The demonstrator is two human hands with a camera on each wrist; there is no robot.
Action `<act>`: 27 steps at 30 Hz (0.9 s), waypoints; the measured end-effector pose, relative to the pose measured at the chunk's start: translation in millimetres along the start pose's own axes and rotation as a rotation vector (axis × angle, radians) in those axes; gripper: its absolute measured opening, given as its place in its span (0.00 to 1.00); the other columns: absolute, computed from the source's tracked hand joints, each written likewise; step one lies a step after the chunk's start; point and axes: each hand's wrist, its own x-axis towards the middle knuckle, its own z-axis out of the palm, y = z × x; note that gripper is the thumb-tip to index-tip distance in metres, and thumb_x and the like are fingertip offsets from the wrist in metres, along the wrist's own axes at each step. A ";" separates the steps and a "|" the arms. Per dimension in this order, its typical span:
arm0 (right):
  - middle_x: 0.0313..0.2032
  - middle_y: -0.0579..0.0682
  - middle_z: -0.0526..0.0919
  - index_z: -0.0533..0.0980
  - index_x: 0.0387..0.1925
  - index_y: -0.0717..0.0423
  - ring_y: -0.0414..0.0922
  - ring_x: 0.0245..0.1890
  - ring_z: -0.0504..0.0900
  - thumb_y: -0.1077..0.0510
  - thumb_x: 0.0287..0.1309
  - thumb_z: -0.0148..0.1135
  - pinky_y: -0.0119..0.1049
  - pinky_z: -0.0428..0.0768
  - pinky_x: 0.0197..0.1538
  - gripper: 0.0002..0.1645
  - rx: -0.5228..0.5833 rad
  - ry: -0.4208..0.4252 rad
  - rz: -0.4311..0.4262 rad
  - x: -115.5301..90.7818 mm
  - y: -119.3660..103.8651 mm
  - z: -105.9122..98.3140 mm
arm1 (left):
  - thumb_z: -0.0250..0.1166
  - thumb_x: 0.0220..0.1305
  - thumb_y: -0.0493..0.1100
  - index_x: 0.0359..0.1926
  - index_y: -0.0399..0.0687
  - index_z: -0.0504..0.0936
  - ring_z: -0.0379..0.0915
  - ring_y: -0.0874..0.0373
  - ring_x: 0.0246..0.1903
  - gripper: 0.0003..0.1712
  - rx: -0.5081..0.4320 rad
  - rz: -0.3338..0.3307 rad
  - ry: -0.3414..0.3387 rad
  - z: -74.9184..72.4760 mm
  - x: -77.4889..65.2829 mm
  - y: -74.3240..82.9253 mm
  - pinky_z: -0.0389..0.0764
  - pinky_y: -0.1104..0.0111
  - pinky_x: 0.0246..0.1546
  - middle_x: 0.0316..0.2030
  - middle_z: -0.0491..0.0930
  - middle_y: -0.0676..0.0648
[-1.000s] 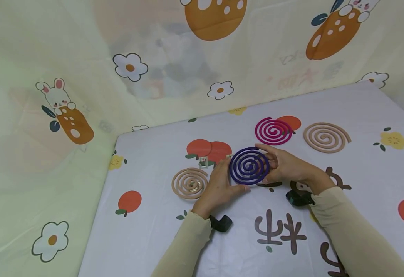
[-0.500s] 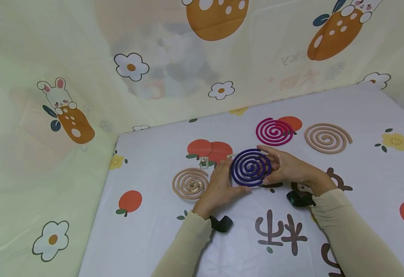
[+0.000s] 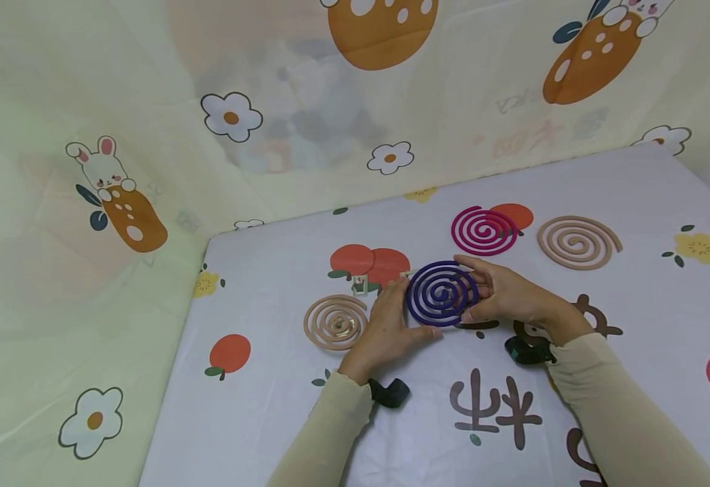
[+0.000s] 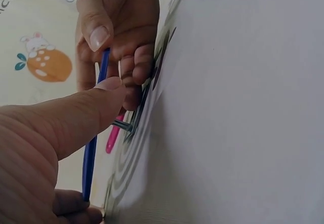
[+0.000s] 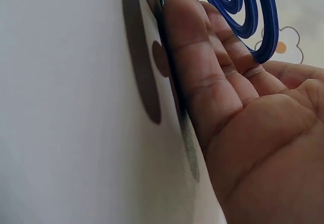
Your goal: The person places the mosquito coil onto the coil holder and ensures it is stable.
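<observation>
1. From my end, I have the right hand (image 3: 511,294) pinching the blue coil (image 3: 442,294) at its right side, thumb low and index finger at the top.
2. The left hand (image 3: 385,331) lies along the coil's left edge with its thumb stretched out; the left wrist view shows fingers touching the rim, but I can't tell how much they bear.
3. The coil is tilted up between both hands, over the tabletop (image 3: 257,406). A metal piece (image 4: 122,126) sits close by the right fingers; I can't tell whether they touch it.
4. Just left of the left hand lies a tan coil (image 3: 338,325), something shiny at its middle, and beyond it a small square frame (image 3: 360,285).
5. Farther out, a pink coil (image 3: 484,230) and a second tan coil (image 3: 576,241) lie flat.
6. Hardly anything has just changed, so I judge this a steadying or fine-adjusting stretch, the coil not yet released.
7. Against a second ago, the whole head view has drifted slightly; the flat coils haven't been disturbed.
</observation>
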 end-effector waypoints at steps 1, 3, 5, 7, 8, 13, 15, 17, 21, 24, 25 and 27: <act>0.69 0.76 0.67 0.40 0.82 0.63 0.64 0.63 0.80 0.73 0.49 0.75 0.38 0.84 0.56 0.70 -0.003 0.002 0.001 -0.2 -0.2 0.2 | 0.78 0.58 0.58 0.82 0.49 0.56 0.44 0.51 0.82 0.60 0.001 0.001 -0.002 -0.2 -0.1 0.1 0.49 0.51 0.79 0.81 0.57 0.47; 0.69 0.76 0.67 0.40 0.82 0.64 0.63 0.62 0.80 0.73 0.50 0.75 0.38 0.84 0.56 0.69 -0.004 0.003 0.000 -0.7 -0.7 0.2 | 0.78 0.58 0.58 0.82 0.49 0.56 0.43 0.51 0.82 0.60 0.005 0.005 -0.006 -0.5 -0.1 0.4 0.49 0.51 0.80 0.81 0.57 0.47; 0.69 0.77 0.67 0.39 0.82 0.65 0.62 0.62 0.81 0.72 0.51 0.75 0.38 0.84 0.55 0.69 -0.001 0.000 -0.005 -1.6 -2.0 0.6 | 0.78 0.58 0.58 0.82 0.49 0.56 0.43 0.51 0.82 0.60 0.006 0.008 -0.011 -0.6 0.0 0.6 0.49 0.51 0.80 0.81 0.56 0.46; 0.69 0.77 0.67 0.39 0.82 0.66 0.61 0.61 0.81 0.72 0.51 0.75 0.38 0.84 0.55 0.69 0.005 -0.004 -0.011 -2.2 -3.3 0.8 | 0.78 0.58 0.59 0.82 0.49 0.55 0.42 0.51 0.82 0.60 0.005 0.009 -0.015 -0.8 -0.3 0.9 0.48 0.51 0.80 0.81 0.56 0.46; 0.69 0.77 0.67 0.39 0.82 0.66 0.60 0.61 0.82 0.72 0.51 0.75 0.37 0.84 0.55 0.69 0.008 -0.005 -0.014 -2.4 -3.8 0.9 | 0.78 0.58 0.59 0.82 0.49 0.55 0.42 0.51 0.82 0.60 0.004 0.009 -0.015 -0.9 -0.4 1.0 0.48 0.51 0.80 0.81 0.55 0.46; 0.69 0.78 0.67 0.39 0.82 0.67 0.57 0.60 0.83 0.72 0.51 0.75 0.37 0.85 0.54 0.68 0.014 -0.005 -0.019 -2.1 -6.0 1.8 | 0.77 0.58 0.60 0.83 0.51 0.54 0.41 0.52 0.82 0.60 -0.004 -0.004 -0.010 -1.0 -1.0 1.2 0.49 0.50 0.79 0.82 0.54 0.47; 0.69 0.78 0.66 0.39 0.82 0.67 0.58 0.60 0.82 0.72 0.51 0.75 0.37 0.85 0.54 0.68 0.014 -0.004 -0.018 -1.8 -6.6 2.2 | 0.77 0.58 0.60 0.83 0.52 0.54 0.41 0.52 0.82 0.60 -0.007 -0.010 -0.009 -0.9 -1.0 1.3 0.49 0.50 0.79 0.82 0.54 0.47; 0.70 0.77 0.66 0.39 0.82 0.67 0.59 0.61 0.82 0.72 0.52 0.75 0.38 0.85 0.54 0.68 0.010 0.001 -0.012 -1.6 -6.5 2.0 | 0.77 0.58 0.61 0.83 0.52 0.55 0.41 0.53 0.82 0.60 -0.010 -0.015 -0.009 -0.8 -1.1 1.3 0.49 0.50 0.79 0.82 0.54 0.48; 0.70 0.77 0.66 0.40 0.82 0.67 0.63 0.62 0.80 0.72 0.52 0.75 0.38 0.85 0.54 0.67 -0.005 0.009 -0.005 -1.5 -6.8 1.9 | 0.77 0.58 0.61 0.83 0.52 0.55 0.41 0.53 0.82 0.60 -0.017 -0.017 -0.010 -0.8 -1.1 0.7 0.49 0.49 0.79 0.82 0.53 0.47; 0.70 0.77 0.66 0.41 0.81 0.68 0.66 0.62 0.79 0.71 0.53 0.74 0.38 0.85 0.54 0.66 -0.018 0.013 -0.010 -1.4 -7.2 2.0 | 0.77 0.58 0.61 0.83 0.52 0.55 0.41 0.53 0.82 0.60 -0.018 -0.016 -0.008 -0.6 -1.0 0.6 0.49 0.50 0.79 0.82 0.53 0.47; 0.70 0.77 0.66 0.41 0.81 0.68 0.66 0.63 0.79 0.71 0.53 0.74 0.38 0.85 0.54 0.65 -0.023 0.015 -0.012 -1.4 -7.2 1.9 | 0.77 0.58 0.61 0.82 0.51 0.55 0.41 0.53 0.82 0.59 -0.018 -0.014 -0.008 -0.4 -0.8 0.5 0.49 0.50 0.79 0.82 0.53 0.47; 0.70 0.77 0.66 0.42 0.81 0.68 0.67 0.63 0.79 0.71 0.54 0.74 0.37 0.85 0.54 0.65 -0.035 0.019 -0.013 -1.3 -7.2 1.7 | 0.77 0.58 0.61 0.82 0.51 0.56 0.41 0.53 0.82 0.59 -0.017 -0.011 -0.005 -0.1 -0.7 0.5 0.49 0.50 0.79 0.82 0.53 0.47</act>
